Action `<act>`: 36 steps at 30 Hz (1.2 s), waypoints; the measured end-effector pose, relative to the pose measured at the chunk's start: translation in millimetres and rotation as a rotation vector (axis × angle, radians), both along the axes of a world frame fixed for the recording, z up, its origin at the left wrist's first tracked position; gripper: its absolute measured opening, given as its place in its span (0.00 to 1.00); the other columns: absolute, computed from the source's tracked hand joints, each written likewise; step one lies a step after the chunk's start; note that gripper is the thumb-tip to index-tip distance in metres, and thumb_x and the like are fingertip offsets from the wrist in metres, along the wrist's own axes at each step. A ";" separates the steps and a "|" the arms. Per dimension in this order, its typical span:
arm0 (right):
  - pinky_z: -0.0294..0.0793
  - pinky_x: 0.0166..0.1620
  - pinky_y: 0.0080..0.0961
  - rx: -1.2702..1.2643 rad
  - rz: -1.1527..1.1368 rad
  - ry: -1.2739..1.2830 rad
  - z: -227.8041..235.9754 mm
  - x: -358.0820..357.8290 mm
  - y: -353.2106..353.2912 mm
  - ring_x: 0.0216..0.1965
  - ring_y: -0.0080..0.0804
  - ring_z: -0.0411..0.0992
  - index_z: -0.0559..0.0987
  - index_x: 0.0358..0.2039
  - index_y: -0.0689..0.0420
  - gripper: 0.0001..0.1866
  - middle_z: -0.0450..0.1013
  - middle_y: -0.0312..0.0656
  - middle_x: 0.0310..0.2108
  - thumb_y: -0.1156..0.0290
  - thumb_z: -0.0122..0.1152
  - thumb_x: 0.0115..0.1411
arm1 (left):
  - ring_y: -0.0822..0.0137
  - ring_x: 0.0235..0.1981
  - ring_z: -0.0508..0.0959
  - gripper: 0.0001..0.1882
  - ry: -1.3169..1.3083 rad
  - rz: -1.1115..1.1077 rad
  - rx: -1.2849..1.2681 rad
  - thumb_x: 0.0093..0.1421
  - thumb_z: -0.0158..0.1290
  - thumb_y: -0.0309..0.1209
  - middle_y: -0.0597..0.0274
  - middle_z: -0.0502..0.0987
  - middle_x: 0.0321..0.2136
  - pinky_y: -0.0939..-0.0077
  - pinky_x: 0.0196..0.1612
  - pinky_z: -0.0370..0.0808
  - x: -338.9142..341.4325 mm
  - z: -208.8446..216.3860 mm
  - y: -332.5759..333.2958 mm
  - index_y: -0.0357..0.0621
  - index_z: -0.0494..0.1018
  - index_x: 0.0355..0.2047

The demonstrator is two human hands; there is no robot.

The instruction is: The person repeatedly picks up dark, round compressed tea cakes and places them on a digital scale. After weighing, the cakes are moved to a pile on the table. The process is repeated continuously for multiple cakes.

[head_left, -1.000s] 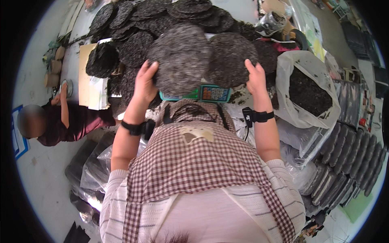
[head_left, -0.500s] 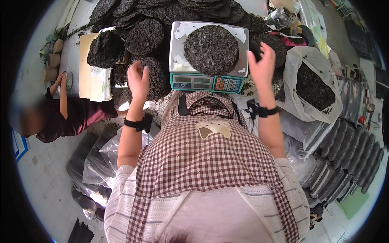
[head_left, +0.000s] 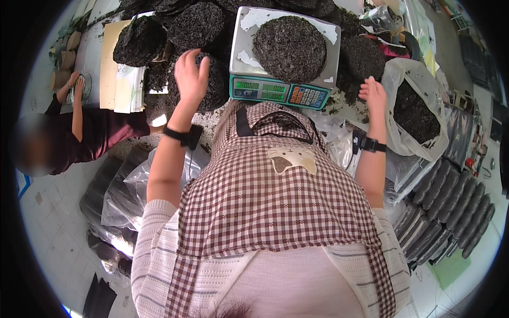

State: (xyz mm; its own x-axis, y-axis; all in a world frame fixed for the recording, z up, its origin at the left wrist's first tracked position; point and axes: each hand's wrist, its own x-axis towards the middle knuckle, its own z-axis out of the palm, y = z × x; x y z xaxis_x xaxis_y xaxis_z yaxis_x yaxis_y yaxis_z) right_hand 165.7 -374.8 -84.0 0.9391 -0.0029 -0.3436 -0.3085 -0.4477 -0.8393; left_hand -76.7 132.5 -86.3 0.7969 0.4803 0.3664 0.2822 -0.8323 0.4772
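Observation:
A dark, round, flat cake of what looks like dried seaweed [head_left: 290,49] lies on the metal pan of a teal-edged digital scale [head_left: 241,63] in front of me. My left hand [head_left: 191,77] is open left of the scale, thumb and fingers apart, over or beside another round dark cake [head_left: 213,87]; whether it touches that cake I cannot tell. To the right of the scale, my right hand [head_left: 374,95] is empty, its fingers loosely bent, between the scale and an open clear plastic bag [head_left: 395,79] of loose dark seaweed [head_left: 415,116].
More round cakes [head_left: 196,24] are heaped behind and left of the scale. A stack of papers [head_left: 127,87] stands at the left. Filled dark packs [head_left: 450,199] lie low on the right. A co-worker [head_left: 101,132] works at the far left, hands over a small round dish.
My right hand has drawn away from the scale's right edge toward the plastic bag, its fingers more bent. My left hand has moved farther forward. The whole view has shifted slightly.

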 end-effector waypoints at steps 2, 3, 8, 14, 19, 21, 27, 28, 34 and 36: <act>0.80 0.32 0.27 0.071 0.024 -0.051 1.4 4.8 47.8 0.31 0.25 0.78 0.81 0.48 0.67 0.29 0.81 0.46 0.37 0.48 0.59 0.72 | 0.45 0.57 0.74 0.21 -0.026 -0.036 0.033 0.66 0.57 0.41 0.46 0.77 0.53 0.52 0.63 0.69 51.9 2.4 -15.6 0.37 0.77 0.51; 0.81 0.36 0.32 -0.019 0.066 -0.037 9.2 3.7 80.5 0.34 0.33 0.80 0.80 0.48 0.68 0.31 0.81 0.51 0.40 0.45 0.62 0.69 | 0.45 0.57 0.74 0.23 0.009 -0.048 0.044 0.66 0.57 0.45 0.46 0.77 0.53 0.53 0.63 0.69 72.9 -2.2 -22.1 0.36 0.77 0.50; 0.77 0.54 0.48 -0.401 0.426 -0.291 6.4 -24.9 189.5 0.52 0.63 0.78 0.77 0.53 0.67 0.38 0.79 0.64 0.48 0.47 0.76 0.55 | 0.44 0.50 0.73 0.34 0.246 -0.102 0.057 0.59 0.62 0.55 0.43 0.73 0.48 0.51 0.54 0.72 107.4 -9.8 -81.8 0.31 0.74 0.46; 0.79 0.55 0.36 0.635 0.092 0.106 -3.1 -48.5 196.0 0.53 0.37 0.77 0.70 0.60 0.65 0.29 0.75 0.49 0.55 0.79 0.72 0.60 | 0.56 0.59 0.72 0.38 -0.111 -0.081 -1.060 0.59 0.71 0.41 0.47 0.72 0.53 0.60 0.61 0.73 63.3 -3.9 -69.0 0.31 0.64 0.58; 0.76 0.59 0.34 0.761 0.277 -0.010 40.0 -36.7 249.7 0.55 0.35 0.75 0.66 0.65 0.64 0.30 0.73 0.47 0.58 0.74 0.68 0.67 | 0.60 0.50 0.81 0.29 -0.266 -0.091 -1.584 0.62 0.68 0.30 0.54 0.81 0.50 0.61 0.58 0.79 81.1 69.1 -38.9 0.33 0.68 0.59; 0.78 0.58 0.34 0.789 0.334 -0.082 60.3 -20.9 260.4 0.54 0.34 0.76 0.66 0.65 0.62 0.25 0.74 0.46 0.56 0.73 0.62 0.71 | 0.59 0.49 0.82 0.26 -0.452 -0.025 -1.506 0.63 0.67 0.29 0.54 0.81 0.50 0.62 0.57 0.80 106.4 86.8 13.3 0.35 0.70 0.57; 0.81 0.55 0.32 0.580 0.381 -0.174 70.2 6.6 219.2 0.52 0.33 0.77 0.69 0.62 0.63 0.21 0.75 0.47 0.53 0.74 0.60 0.71 | 0.47 0.66 0.71 0.42 -0.467 0.334 -1.635 0.65 0.65 0.46 0.38 0.69 0.64 0.47 0.65 0.75 170.4 115.2 183.5 0.40 0.59 0.71; 0.81 0.54 0.32 0.578 0.369 -0.186 64.4 5.9 200.8 0.51 0.33 0.77 0.70 0.62 0.63 0.21 0.75 0.47 0.53 0.74 0.60 0.72 | 0.46 0.68 0.68 0.45 -0.417 0.470 -1.682 0.65 0.65 0.48 0.37 0.67 0.66 0.46 0.65 0.74 173.0 111.9 185.2 0.42 0.57 0.73; 0.84 0.46 0.29 0.268 -0.058 -0.176 46.8 -2.1 9.4 0.43 0.32 0.81 0.74 0.55 0.65 0.14 0.79 0.47 0.45 0.73 0.59 0.73 | 0.59 0.51 0.80 0.26 0.048 -0.067 -0.534 0.61 0.67 0.37 0.55 0.81 0.48 0.61 0.54 0.77 -0.6 23.8 73.9 0.36 0.75 0.55; 0.85 0.41 0.29 0.245 -0.427 -0.010 9.0 5.5 -67.3 0.37 0.32 0.81 0.75 0.52 0.65 0.13 0.79 0.47 0.43 0.71 0.60 0.72 | 0.43 0.68 0.66 0.48 0.325 -0.120 -0.078 0.47 0.75 0.44 0.45 0.70 0.64 0.48 0.72 0.60 -50.1 1.6 27.1 0.40 0.67 0.65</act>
